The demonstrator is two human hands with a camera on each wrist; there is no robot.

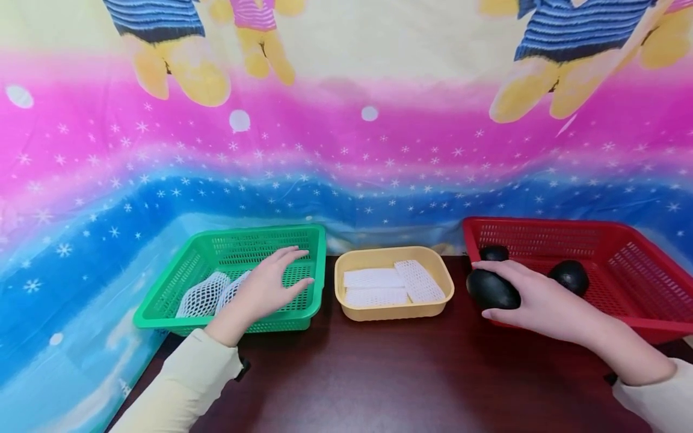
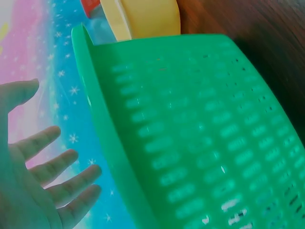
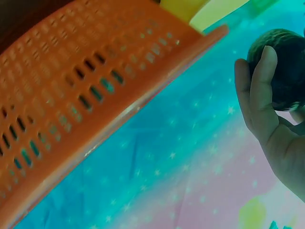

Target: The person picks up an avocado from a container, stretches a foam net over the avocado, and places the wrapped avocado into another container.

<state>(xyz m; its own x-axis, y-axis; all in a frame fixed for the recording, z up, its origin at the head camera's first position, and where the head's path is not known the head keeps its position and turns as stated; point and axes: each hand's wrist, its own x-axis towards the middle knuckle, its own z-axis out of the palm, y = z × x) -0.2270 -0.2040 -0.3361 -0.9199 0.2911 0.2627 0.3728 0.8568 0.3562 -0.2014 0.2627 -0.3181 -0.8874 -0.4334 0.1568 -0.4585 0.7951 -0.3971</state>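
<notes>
My right hand (image 1: 547, 299) grips a dark avocado (image 1: 492, 289) above the near left corner of the red basket (image 1: 614, 231). Its fingers also curl round the avocado (image 3: 286, 67) in the right wrist view. Two more dark avocados lie in that basket, one at the left (image 1: 494, 252) and one near the middle (image 1: 569, 277). Over the green basket (image 1: 316, 258) hovers my left hand (image 1: 267, 285), fingers spread and holding nothing. Below it lie two things in white foam nets (image 1: 204, 296), partly covered by my wrist; what the nets contain is hard to tell.
Between the baskets stands a yellow tray (image 1: 395, 313) with several flat white foam net sleeves (image 1: 419, 281). All three containers are on a dark brown table (image 1: 400, 373). Behind them hangs a patterned cloth (image 1: 346, 150).
</notes>
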